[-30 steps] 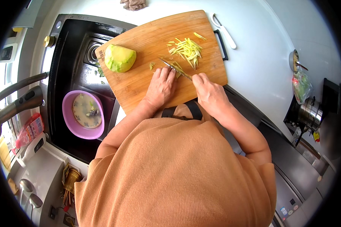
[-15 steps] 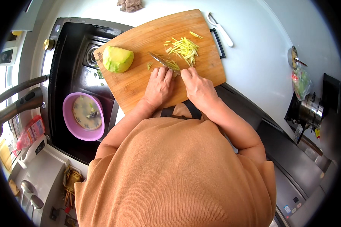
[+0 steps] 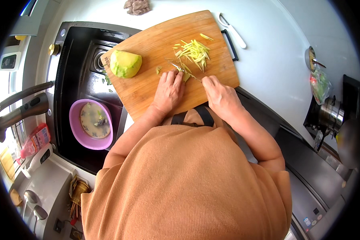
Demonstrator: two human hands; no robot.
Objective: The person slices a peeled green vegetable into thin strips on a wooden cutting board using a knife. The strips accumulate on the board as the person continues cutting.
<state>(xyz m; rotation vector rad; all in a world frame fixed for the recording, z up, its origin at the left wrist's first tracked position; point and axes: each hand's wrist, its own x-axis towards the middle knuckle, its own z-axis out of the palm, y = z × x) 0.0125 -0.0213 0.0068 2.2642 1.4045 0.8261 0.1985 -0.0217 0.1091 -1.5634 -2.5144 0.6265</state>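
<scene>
On a wooden cutting board point(image 3: 148, 96), my right hand point(image 3: 222, 96) is closed round the handle of a knife point(image 3: 193, 76). Its thin blade points up and left, close to the fingertips of my left hand point(image 3: 169, 91). Those fingers are curled and pressed down on pale green vegetable slices point(image 3: 185, 77), partly hidden under them. Just beyond the blade lies a loose heap of yellow-green strips point(image 3: 195, 52). A large peeled, cut piece of pale green vegetable point(image 3: 126, 64) rests near the board's left edge. One small scrap point(image 3: 158, 70) sits left of the blade.
The board overlaps a black sink point(image 3: 78, 44) on the left, where a purple basin point(image 3: 74, 126) holds cloudy water. A white-handled peeler point(image 3: 237, 37) lies right of the board on the white counter point(image 3: 264, 48). A brown cloth point(image 3: 137, 7) is at the back. A metal pot point(image 3: 331, 113) stands far right.
My right hand has drawn back to the right and slightly toward me with the knife, and the blade now lies flatter. My left hand stays on the slices.
</scene>
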